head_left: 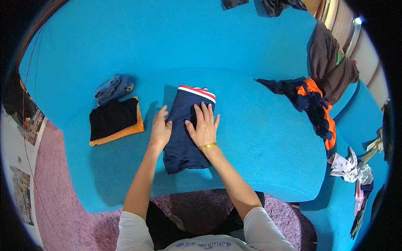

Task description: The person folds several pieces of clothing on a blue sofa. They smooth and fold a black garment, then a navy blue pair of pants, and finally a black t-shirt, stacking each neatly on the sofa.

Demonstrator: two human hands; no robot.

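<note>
On the blue sofa seat lies a folded navy garment (183,135), longer than it is wide, with a red and white striped band at its far end. My right hand (204,125) rests flat on its upper right part, fingers spread, a gold bracelet at the wrist. At the garment's left edge is my left hand (161,127), fingers apart and holding nothing, its thumb close to or touching the cloth. Left of that hand sit a folded black and orange garment (114,120) and, just behind it, a rolled blue garment (114,88).
Unfolded clothes in black and orange (314,103) lie on the sofa's right side, below a dark brown garment (329,62) draped there. Further right, several light and dark pieces (345,166) hang over another blue seat. A pink carpet (62,175) shows below the sofa (267,141).
</note>
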